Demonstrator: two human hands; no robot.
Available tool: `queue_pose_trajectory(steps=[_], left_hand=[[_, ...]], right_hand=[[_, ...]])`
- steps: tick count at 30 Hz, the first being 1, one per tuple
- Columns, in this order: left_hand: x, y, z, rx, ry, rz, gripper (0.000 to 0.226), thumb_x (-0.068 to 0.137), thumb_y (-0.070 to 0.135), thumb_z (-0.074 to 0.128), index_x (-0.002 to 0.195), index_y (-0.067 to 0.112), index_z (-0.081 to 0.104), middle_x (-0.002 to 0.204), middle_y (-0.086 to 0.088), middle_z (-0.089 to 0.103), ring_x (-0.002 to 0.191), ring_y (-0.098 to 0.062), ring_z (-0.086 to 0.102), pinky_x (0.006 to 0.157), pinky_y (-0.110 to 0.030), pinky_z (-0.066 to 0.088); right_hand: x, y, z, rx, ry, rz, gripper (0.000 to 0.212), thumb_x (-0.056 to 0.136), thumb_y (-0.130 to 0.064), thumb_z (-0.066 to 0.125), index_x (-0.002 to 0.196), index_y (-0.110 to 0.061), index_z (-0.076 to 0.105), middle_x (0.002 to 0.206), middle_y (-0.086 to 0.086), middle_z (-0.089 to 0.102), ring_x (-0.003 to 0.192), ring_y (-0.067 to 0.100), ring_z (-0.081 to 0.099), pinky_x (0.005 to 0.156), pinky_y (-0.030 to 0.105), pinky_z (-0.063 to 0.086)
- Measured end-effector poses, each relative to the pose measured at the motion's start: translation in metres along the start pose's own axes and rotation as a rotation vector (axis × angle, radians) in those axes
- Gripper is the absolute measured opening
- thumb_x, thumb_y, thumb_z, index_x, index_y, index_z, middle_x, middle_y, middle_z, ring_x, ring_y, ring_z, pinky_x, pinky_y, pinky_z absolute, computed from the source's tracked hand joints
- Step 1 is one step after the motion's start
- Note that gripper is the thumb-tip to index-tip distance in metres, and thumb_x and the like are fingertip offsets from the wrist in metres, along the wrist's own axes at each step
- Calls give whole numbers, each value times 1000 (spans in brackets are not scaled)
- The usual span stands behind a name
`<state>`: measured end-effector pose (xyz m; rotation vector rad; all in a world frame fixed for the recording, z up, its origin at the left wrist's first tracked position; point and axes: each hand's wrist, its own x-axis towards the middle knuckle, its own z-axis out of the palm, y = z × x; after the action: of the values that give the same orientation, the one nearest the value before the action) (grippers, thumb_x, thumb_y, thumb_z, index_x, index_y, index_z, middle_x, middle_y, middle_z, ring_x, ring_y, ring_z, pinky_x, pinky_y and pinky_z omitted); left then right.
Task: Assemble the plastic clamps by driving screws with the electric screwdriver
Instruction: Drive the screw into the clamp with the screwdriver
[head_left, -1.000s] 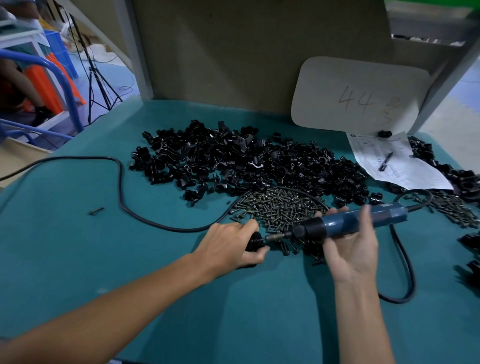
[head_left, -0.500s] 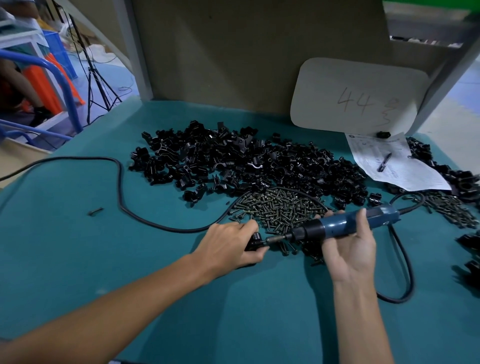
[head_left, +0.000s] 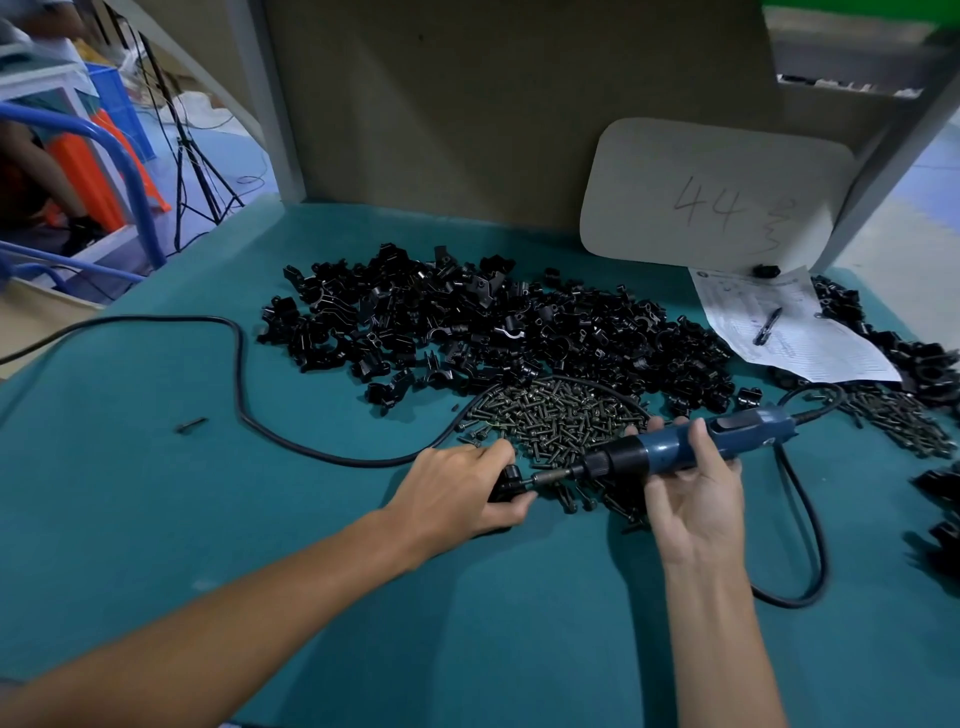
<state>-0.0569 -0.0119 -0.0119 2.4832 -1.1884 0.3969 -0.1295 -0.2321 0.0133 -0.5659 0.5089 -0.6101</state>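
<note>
While your left hand (head_left: 457, 493) curls its fingers and thumb round a black plastic clamp (head_left: 506, 483) near the middle of the green tabletop (head_left: 156, 519), your right hand (head_left: 691, 499) grips the blue electric screwdriver (head_left: 691, 447), thumb over the barrel and fingers wrapped beneath. The tool lies nearly level, its bit pointing left and meeting the clamp. Just behind the bit sits a heap of screws (head_left: 556, 415), and behind that a broad pile of loose black clamps (head_left: 493, 327) spreads toward the back edge. Black cable (head_left: 240, 364) snakes from the screw heap to the left edge. A printed sheet (head_left: 800, 343) with a pen (head_left: 768, 326) lies near the back right corner.
</note>
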Motion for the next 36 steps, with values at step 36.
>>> queue_pose_trajectory(steps=[36], left_hand=[[-1,-5,8,-181,-112,-110,35,86,61,46,96,31,31,88,8,50,77,-15,50,64,-27,41]], right_hand=[[-25,19,10,-1251,-653,-176,18,98,-20,68,105,-35,76,101,-11,76,94,9,70,82,30,58]])
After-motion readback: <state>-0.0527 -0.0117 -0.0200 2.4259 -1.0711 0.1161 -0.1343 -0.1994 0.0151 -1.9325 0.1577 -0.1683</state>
